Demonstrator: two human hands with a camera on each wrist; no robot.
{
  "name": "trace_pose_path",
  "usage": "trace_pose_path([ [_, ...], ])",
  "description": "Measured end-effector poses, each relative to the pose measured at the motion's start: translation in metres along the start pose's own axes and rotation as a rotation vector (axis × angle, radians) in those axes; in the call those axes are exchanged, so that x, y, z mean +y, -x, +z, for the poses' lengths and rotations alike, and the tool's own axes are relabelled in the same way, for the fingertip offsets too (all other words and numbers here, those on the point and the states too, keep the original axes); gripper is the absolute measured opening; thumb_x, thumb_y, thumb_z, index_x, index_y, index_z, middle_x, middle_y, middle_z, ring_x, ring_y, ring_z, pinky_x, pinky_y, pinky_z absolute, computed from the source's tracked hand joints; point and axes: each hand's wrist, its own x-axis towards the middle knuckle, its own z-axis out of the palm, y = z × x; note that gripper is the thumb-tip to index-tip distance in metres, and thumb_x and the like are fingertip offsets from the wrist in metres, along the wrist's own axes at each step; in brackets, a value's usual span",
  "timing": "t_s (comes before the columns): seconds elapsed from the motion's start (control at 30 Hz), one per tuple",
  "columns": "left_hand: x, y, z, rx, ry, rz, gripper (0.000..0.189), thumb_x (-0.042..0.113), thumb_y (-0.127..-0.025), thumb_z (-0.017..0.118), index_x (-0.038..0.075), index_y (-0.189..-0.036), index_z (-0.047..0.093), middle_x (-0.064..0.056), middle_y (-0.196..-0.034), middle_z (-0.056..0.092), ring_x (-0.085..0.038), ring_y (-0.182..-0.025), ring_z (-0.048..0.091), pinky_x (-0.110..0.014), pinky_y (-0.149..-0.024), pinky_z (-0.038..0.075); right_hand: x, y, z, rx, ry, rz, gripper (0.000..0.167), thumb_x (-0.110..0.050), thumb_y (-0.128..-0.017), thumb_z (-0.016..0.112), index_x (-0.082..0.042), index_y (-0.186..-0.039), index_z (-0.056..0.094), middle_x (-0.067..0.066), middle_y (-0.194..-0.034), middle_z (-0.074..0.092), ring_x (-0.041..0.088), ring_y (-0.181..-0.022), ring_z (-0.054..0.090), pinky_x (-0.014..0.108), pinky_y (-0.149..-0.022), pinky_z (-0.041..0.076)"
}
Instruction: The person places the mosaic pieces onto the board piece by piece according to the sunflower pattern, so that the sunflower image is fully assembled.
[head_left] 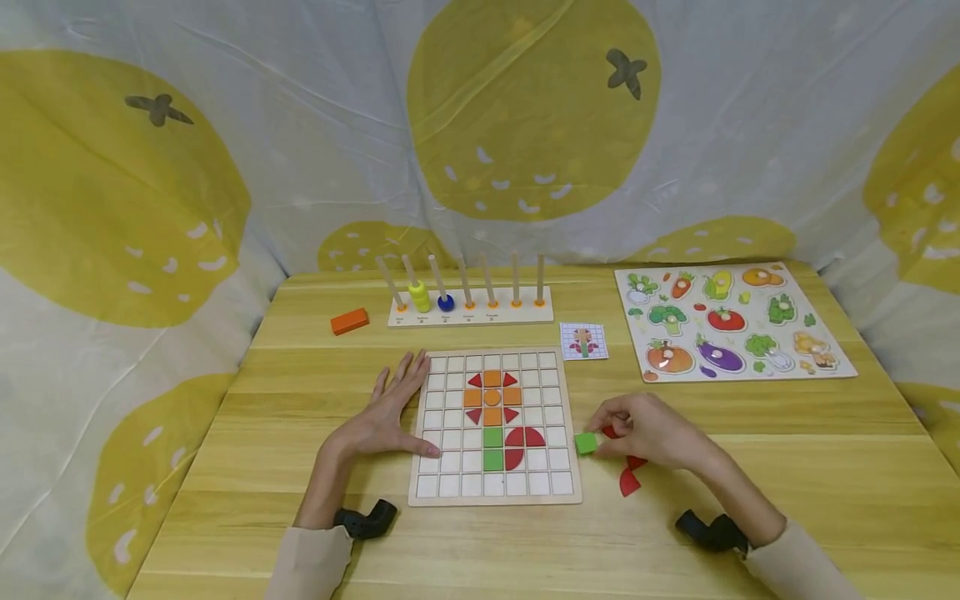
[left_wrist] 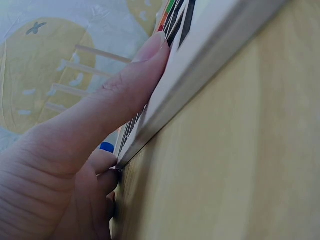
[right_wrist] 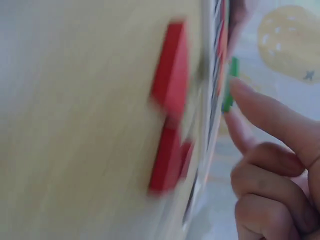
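My right hand (head_left: pixel 651 429) pinches a green square block (head_left: pixel 586 444) between thumb and fingertips, just off the right edge of a wooden grid board (head_left: pixel 495 501). The right wrist view shows this green block (right_wrist: pixel 231 85) on edge at the fingertips. Several red quarter-circle pieces (head_left: pixel 629 482) lie on the table under and beside that hand. My left hand (head_left: pixel 381 422) rests at the board's left side, fingers spread, its thumb on the rim. On the grid, orange squares (head_left: pixel 492 378) surround an orange disc, with red triangles at the corners, two green squares (head_left: pixel 492 459) below and three red quarter-circles (head_left: pixel 514 459) to their right.
A small pattern card (head_left: pixel 592 332) lies beyond the board's upper right corner. Behind stands a peg rack (head_left: pixel 525 313) with yellow and blue beads. An orange block (head_left: pixel 349 322) sits at the back left, a vegetable puzzle (head_left: pixel 738 377) at the back right. Patterned cloth (head_left: pixel 337 125) hangs behind the table.
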Motion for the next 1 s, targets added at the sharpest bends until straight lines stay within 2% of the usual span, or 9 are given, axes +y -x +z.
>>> trace_pose_path([
  [0.17, 0.000, 0.000, 0.000, -0.001, -0.001, 0.005, 0.140, 0.043, -0.071, 0.095, 0.004, -0.166, 0.000, -0.015, -0.175, -0.008, -0.038, -0.161, -0.015, -0.066, -0.125, -0.014, -0.024, -0.006, 0.024, 0.016, -0.051, -0.047, 0.020, -0.017, -0.079, 0.090, -0.014, -0.095, 0.078, -0.007, -0.060, 0.036, 0.003, -0.056, 0.033, 0.019, -0.057, 0.031],
  [0.27, 0.001, -0.001, 0.000, -0.002, -0.007, 0.006, 0.140, 0.044, -0.071, 0.094, 0.004, -0.166, 0.000, -0.014, -0.176, -0.008, -0.038, -0.162, -0.015, -0.065, -0.125, -0.014, -0.041, -0.012, 0.044, 0.001, -0.055, -0.042, 0.020, -0.017, -0.077, 0.092, -0.015, -0.091, 0.077, -0.008, -0.059, 0.037, 0.004, -0.055, 0.034, 0.018, -0.054, 0.028],
  [0.5, 0.002, -0.003, 0.001, -0.009, -0.018, -0.003, 0.141, 0.046, -0.071, 0.094, 0.006, -0.167, -0.001, -0.012, -0.176, -0.008, -0.036, -0.162, -0.015, -0.064, -0.126, -0.013, -0.064, -0.023, 0.081, 0.008, 0.026, -0.071, 0.022, -0.015, -0.073, 0.093, -0.014, -0.084, 0.074, -0.008, -0.060, 0.047, 0.004, -0.056, 0.041, 0.020, -0.054, 0.031],
  [0.73, 0.002, -0.001, 0.000, -0.007, -0.010, -0.010, 0.141, 0.045, -0.070, 0.095, 0.005, -0.166, 0.000, -0.012, -0.176, -0.008, -0.035, -0.162, -0.015, -0.063, -0.126, -0.014, -0.071, -0.026, 0.090, 0.032, 0.056, -0.124, 0.023, -0.015, -0.071, 0.095, -0.014, -0.082, 0.074, -0.009, -0.063, 0.053, 0.003, -0.057, 0.042, 0.019, -0.054, 0.033],
  [1.0, 0.001, 0.000, 0.000, -0.002, -0.008, -0.013, 0.141, 0.044, -0.070, 0.095, 0.006, -0.166, 0.000, -0.011, -0.176, -0.008, -0.035, -0.162, -0.015, -0.063, -0.126, -0.014, -0.069, -0.029, 0.089, -0.014, -0.019, -0.109, 0.016, -0.012, -0.077, 0.091, -0.015, -0.092, 0.085, -0.009, -0.052, 0.045, 0.003, -0.047, 0.036, 0.018, -0.047, 0.026],
])
